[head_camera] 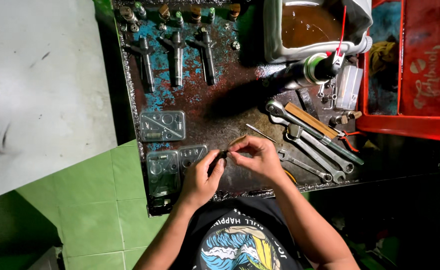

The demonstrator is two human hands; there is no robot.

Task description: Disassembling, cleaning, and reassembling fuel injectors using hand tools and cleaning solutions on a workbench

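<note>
Left hand gripping a small dark part over the worktop, right hand pinching its tip, wrenches just right of the hands, clear plastic trays left, three injectors beyond

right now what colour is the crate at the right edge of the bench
Red. The crate shows best in the head view, beside the wrenches.

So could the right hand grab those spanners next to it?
Probably yes. The right hand sits just beside the spanners, which lie uncovered on the metal worktop. But its fingers are pinching a small dark part with the left hand, so they'd have to let go first.
</note>
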